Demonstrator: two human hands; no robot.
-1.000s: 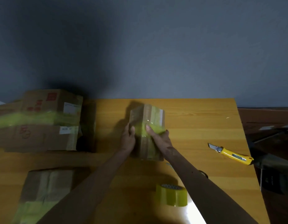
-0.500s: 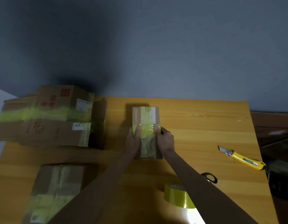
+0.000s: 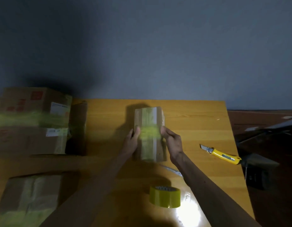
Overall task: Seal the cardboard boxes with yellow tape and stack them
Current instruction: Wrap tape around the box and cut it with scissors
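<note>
A small cardboard box (image 3: 148, 118) lies at the middle of the wooden table (image 3: 199, 122), with a yellow tape band across its top. My left hand (image 3: 131, 141) grips its left side, thumb on the tape. My right hand (image 3: 172, 141) grips its right side, fingers curled at the tape's end. A roll of yellow tape (image 3: 165, 196) stands near the front edge, below my right forearm. Two taped boxes (image 3: 34, 122) are stacked at the far left. Another taped box (image 3: 29, 197) lies at the front left.
A yellow utility knife (image 3: 222, 155) lies to the right with its blade out. Scissors (image 3: 173, 170) show partly under my right forearm. A grey wall stands behind the table. Dark objects (image 3: 263, 145) sit beyond the right edge.
The small box went from tilted up to lying flat. My right hand slid from the top of the tape to the box's right side. The view shifted slightly.
</note>
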